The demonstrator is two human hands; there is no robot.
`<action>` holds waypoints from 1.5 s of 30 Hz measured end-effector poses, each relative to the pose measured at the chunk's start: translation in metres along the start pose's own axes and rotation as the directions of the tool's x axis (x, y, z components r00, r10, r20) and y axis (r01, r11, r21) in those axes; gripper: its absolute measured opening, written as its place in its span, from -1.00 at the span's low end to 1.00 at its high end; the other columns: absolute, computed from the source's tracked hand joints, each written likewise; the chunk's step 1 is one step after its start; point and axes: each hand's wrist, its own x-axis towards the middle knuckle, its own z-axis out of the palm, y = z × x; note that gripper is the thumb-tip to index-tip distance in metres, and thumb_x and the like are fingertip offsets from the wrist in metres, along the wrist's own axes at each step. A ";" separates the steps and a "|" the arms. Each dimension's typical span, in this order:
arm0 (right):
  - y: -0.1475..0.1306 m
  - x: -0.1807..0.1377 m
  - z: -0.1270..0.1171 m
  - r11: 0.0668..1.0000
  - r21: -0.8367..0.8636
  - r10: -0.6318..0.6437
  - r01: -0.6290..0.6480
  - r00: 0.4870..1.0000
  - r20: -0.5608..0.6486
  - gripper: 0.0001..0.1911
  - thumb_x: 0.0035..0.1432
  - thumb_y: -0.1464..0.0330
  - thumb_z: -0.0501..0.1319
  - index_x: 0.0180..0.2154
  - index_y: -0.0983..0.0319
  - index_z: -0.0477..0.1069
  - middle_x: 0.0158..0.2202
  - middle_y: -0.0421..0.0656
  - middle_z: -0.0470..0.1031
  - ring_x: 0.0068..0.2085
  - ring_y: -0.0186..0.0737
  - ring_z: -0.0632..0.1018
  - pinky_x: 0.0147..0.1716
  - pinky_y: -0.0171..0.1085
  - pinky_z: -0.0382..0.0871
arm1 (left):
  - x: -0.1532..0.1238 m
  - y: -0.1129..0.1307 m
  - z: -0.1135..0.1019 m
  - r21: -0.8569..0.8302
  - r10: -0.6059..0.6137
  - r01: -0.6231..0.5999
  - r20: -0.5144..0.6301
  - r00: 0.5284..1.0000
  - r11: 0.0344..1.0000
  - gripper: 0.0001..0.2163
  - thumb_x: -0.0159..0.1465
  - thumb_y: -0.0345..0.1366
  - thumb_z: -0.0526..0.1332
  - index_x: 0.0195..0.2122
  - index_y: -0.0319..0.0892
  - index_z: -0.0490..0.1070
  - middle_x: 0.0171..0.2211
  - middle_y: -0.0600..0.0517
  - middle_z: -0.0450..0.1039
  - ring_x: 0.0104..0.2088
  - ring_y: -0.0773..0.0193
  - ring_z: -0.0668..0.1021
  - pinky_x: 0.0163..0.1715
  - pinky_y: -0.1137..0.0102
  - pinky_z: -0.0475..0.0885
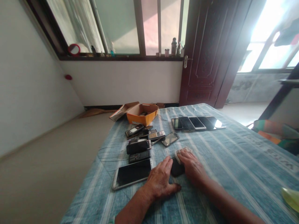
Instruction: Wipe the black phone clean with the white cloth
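A small black phone (177,168) lies on the bed-like surface between my two hands, partly covered by them. My left hand (160,176) rests beside it, fingers stretched out along its left edge and thumb spread apart below it. My right hand (192,164) is closed over a crumpled whitish cloth or tissue (190,150) pressed at the phone's upper right edge. Just left of my left hand lies a white-framed tablet (133,173) with a dark screen. Above that sit a black keypad phone (139,156) and another dark phone (137,147).
Several older phones (153,134) are heaped before an open orange box (143,118). A loose phone (170,139) lies nearby. A row of smartphones (197,123) lies at the back right. Blue striped fabric (224,161) covers the surface. A dark red door (207,53) stands beyond.
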 end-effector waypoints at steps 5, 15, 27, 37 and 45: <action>-0.020 -0.022 0.006 0.989 0.069 -0.128 0.128 0.992 -0.007 -0.48 0.14 0.59 0.02 0.11 0.18 0.37 0.15 -0.07 0.36 0.20 -0.09 0.30 0.22 -0.04 0.09 | 0.002 -0.003 0.005 0.000 -0.007 0.007 -0.008 1.000 1.000 -0.14 -0.01 -0.09 0.32 0.28 -0.31 0.05 0.31 -0.26 -0.02 0.28 -0.02 0.14 0.24 0.17 0.11; -0.025 0.003 0.000 0.987 0.111 -0.126 0.119 0.990 0.062 -0.58 0.22 0.54 0.02 0.06 0.20 0.41 0.09 -0.07 0.42 0.17 -0.14 0.32 0.21 -0.14 0.07 | 0.005 -0.005 0.008 -0.010 -0.038 0.038 -0.050 0.998 0.999 -0.20 0.07 -0.17 0.26 0.29 -0.33 -0.01 0.31 -0.26 0.00 0.29 0.01 0.14 0.25 0.19 0.12; -0.035 0.012 -0.002 0.992 0.083 -0.103 0.094 0.988 0.115 -0.66 0.23 0.52 0.05 -0.01 0.23 0.44 -0.03 -0.06 0.47 0.06 -0.16 0.39 0.15 -0.18 0.11 | 0.006 -0.009 0.014 0.019 -0.025 0.028 -0.129 0.991 0.999 -0.35 0.19 -0.28 0.13 0.28 -0.43 0.01 0.30 -0.30 0.01 0.28 0.07 0.17 0.25 0.24 0.12; 0.013 0.002 -0.020 0.998 -0.069 0.000 0.005 0.997 0.072 -0.57 0.18 0.57 -0.02 0.01 0.23 0.43 0.08 -0.05 0.41 0.11 -0.12 0.36 0.16 -0.15 0.11 | 0.005 -0.005 0.013 0.007 -0.024 0.026 -0.125 0.992 1.000 -0.35 0.20 -0.22 0.20 0.26 -0.40 0.06 0.29 -0.29 0.03 0.27 0.03 0.19 0.23 0.25 0.15; 0.007 0.002 -0.016 0.997 -0.082 -0.003 0.008 0.998 0.057 -0.62 0.17 0.59 -0.03 -0.12 0.23 0.46 -0.01 -0.03 0.45 0.04 -0.09 0.38 0.09 -0.13 0.18 | 0.003 -0.001 0.011 0.022 -0.036 0.038 -0.113 0.993 0.999 -0.39 0.20 -0.24 0.18 0.25 -0.34 0.08 0.29 -0.25 0.05 0.27 0.05 0.19 0.23 0.24 0.15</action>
